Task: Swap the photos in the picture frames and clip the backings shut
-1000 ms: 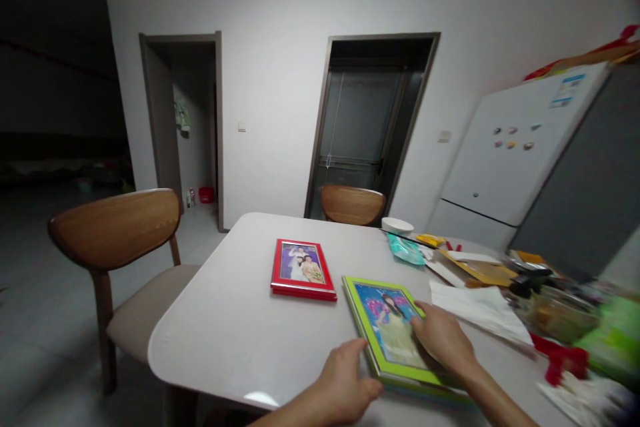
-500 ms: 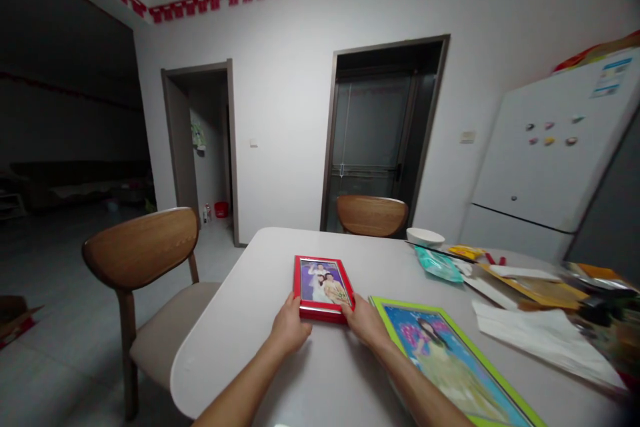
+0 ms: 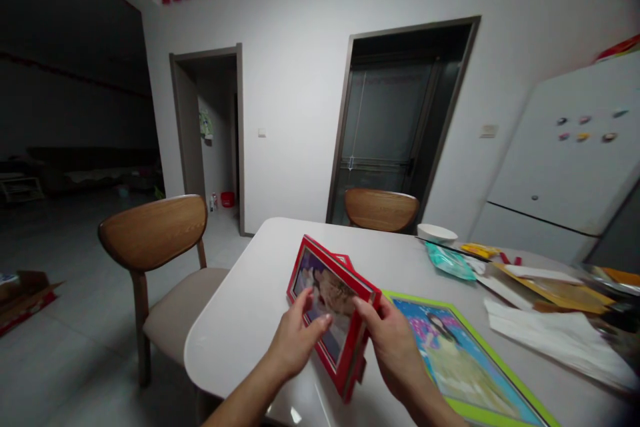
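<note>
Both my hands hold a red photo frame point(image 3: 334, 283) tilted up off the white table point(image 3: 245, 307). My left hand point(image 3: 296, 340) grips its near left edge, the thumb lying across the picture. My right hand point(image 3: 395, 347) is closed on its right side, fingers behind the frame. A red stand flap shows behind the frame's top. A larger green photo frame point(image 3: 453, 353) lies flat on the table just right of my right hand.
Right of the green frame lie a white paper sheet point(image 3: 555, 340), a teal packet point(image 3: 450, 261), a white bowl point(image 3: 437, 233) and assorted clutter. Two wooden chairs point(image 3: 155, 240) point(image 3: 381, 208) stand at the table's left and far sides. A white fridge point(image 3: 565, 160) is at the right.
My hands left the green frame, moved to the red frame lying flat farther back, and have lifted and tilted it toward me.
</note>
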The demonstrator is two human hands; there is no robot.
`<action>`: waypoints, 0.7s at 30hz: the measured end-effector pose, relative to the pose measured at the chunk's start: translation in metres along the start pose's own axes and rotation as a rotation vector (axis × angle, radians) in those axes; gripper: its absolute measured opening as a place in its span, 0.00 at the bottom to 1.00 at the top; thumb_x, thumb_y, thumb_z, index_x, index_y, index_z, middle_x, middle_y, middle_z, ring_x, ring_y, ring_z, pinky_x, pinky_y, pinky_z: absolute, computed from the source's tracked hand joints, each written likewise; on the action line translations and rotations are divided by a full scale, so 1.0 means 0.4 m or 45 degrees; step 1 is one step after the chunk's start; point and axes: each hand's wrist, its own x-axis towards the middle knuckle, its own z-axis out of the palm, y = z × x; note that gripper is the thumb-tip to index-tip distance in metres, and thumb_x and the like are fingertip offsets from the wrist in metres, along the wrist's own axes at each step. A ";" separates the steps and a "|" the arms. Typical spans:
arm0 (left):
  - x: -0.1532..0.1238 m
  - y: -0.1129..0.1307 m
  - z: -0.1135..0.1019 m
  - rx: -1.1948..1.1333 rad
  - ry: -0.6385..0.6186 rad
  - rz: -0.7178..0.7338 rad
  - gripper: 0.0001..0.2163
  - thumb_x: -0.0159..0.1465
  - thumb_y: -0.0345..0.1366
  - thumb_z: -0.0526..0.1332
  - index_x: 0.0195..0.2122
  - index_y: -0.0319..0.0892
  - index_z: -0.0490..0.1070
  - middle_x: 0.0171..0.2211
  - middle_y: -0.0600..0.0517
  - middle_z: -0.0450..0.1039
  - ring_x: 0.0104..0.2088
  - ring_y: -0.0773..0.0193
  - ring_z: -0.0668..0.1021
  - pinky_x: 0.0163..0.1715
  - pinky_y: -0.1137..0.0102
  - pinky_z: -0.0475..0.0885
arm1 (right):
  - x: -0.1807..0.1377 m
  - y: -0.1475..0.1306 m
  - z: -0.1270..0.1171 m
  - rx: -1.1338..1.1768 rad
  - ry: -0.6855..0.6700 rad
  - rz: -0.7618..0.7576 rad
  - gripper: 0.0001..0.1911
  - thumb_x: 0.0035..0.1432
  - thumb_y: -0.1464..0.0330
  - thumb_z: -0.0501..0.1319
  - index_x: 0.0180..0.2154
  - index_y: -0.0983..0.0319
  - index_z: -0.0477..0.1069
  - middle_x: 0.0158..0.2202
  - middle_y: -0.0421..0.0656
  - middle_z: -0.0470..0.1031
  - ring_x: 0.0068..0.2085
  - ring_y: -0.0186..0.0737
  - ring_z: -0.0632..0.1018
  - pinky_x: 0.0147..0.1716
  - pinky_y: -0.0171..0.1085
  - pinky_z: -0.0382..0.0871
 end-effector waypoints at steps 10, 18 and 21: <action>-0.137 0.020 -0.011 -1.030 -0.197 -0.100 0.20 0.55 0.41 0.58 0.47 0.38 0.61 0.46 0.45 0.68 0.46 0.53 0.69 0.46 0.62 0.63 | -0.195 0.097 -0.023 -0.778 -0.662 -0.906 0.11 0.46 0.65 0.58 0.35 0.59 0.65 0.29 0.42 0.68 0.29 0.36 0.69 0.26 0.32 0.63; -0.126 -0.080 -0.016 -0.173 -0.048 -0.135 0.28 0.48 0.28 0.57 0.52 0.41 0.54 0.48 0.50 0.66 0.46 0.60 0.69 0.46 0.70 0.62 | -0.229 0.218 0.067 -1.066 -0.761 -0.793 0.08 0.48 0.73 0.55 0.33 0.60 0.65 0.30 0.42 0.68 0.31 0.35 0.68 0.30 0.31 0.62; -0.127 -0.082 -0.017 0.153 -0.033 -0.115 0.27 0.47 0.26 0.55 0.51 0.42 0.55 0.48 0.51 0.65 0.47 0.61 0.67 0.47 0.70 0.60 | -0.238 0.203 0.079 -1.065 -0.831 -0.687 0.10 0.42 0.72 0.59 0.32 0.61 0.67 0.31 0.43 0.69 0.32 0.38 0.69 0.30 0.33 0.63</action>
